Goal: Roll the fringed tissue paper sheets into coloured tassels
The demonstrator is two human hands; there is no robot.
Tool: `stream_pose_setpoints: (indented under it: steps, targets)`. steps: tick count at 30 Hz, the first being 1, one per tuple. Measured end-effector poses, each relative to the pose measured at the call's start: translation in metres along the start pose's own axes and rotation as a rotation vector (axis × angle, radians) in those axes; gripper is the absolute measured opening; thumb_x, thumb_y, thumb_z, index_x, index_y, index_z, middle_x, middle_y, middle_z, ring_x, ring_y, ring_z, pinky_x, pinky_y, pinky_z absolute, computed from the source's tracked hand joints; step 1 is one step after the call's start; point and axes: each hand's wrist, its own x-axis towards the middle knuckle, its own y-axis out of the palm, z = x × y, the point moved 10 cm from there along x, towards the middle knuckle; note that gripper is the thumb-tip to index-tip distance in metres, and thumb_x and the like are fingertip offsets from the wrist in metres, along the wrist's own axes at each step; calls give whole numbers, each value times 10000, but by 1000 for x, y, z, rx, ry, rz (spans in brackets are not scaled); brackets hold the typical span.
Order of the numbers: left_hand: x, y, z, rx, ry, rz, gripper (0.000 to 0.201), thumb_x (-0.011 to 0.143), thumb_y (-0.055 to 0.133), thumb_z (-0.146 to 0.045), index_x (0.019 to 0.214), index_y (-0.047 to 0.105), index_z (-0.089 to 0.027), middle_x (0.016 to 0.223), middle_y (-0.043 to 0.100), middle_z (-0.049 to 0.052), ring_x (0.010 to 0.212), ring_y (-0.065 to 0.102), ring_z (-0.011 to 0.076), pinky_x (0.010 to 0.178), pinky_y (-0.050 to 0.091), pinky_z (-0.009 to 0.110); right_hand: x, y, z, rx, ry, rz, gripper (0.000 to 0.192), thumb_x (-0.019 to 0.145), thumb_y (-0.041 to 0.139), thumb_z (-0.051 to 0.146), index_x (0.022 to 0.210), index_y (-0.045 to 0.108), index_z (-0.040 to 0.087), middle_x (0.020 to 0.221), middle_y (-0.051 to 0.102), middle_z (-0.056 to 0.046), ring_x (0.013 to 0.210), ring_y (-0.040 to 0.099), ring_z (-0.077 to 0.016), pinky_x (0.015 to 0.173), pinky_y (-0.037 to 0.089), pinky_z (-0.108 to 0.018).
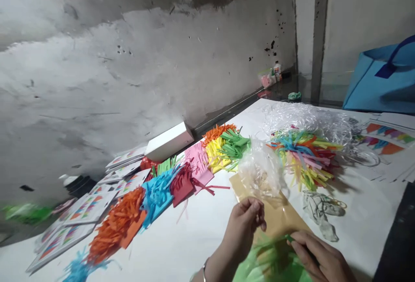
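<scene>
My left hand (244, 225), a bracelet at its wrist, is over the tan sheet (283, 215) with its fingers curled into a pinch; anything between the fingertips is too small to make out. My right hand (319, 254) pinches a small green piece, possibly an edge of the thin, see-through green plastic bag (269, 264) under both hands. Something orange and yellow shows dimly through that bag. On the far end of the tan sheet lies a crumpled clear plastic bag (261, 169). A pale, crumpled cloth-like bundle (320, 210) rests beyond my right hand.
Fringed paper pieces in orange (118, 225), blue (158, 193) and other colours line the left. Multicoloured strips (306, 154) and clear plastic strands (311, 120) lie at the right. Printed packs (87, 206), a white box (168, 141) and a blue bag (382, 78) stand around.
</scene>
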Motion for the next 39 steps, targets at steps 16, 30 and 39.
stream_pose_setpoints:
  steps: [16, 30, 39]
  targets:
    - [-147, -51, 41, -230, 151, -309, 459, 815, 770, -559, 685, 578, -162, 641, 492, -36, 526, 443, 76, 509, 386, 205, -16, 78, 108, -20, -204, 349, 262, 1017, 441, 177, 783, 541, 237, 665, 603, 26, 606, 639, -128, 568, 472, -219]
    - [-184, -68, 43, -51, 275, -281, 288, 883, 738, -428, 775, 724, -162, 749, 608, 32, 597, 511, 100, 533, 430, 209, -37, 94, 116, 175, -137, 574, 214, 1034, 468, 194, 875, 602, 241, 725, 641, 28, 642, 647, -121, 599, 492, -195]
    - [-185, -72, 61, -290, 27, -226, 380, 718, 868, -471, 656, 694, -139, 568, 581, -3, 489, 523, 98, 471, 456, 216, -43, 100, 127, 129, -241, 601, 80, 1026, 535, 230, 1023, 614, 227, 841, 684, 9, 749, 660, -148, 673, 507, -238]
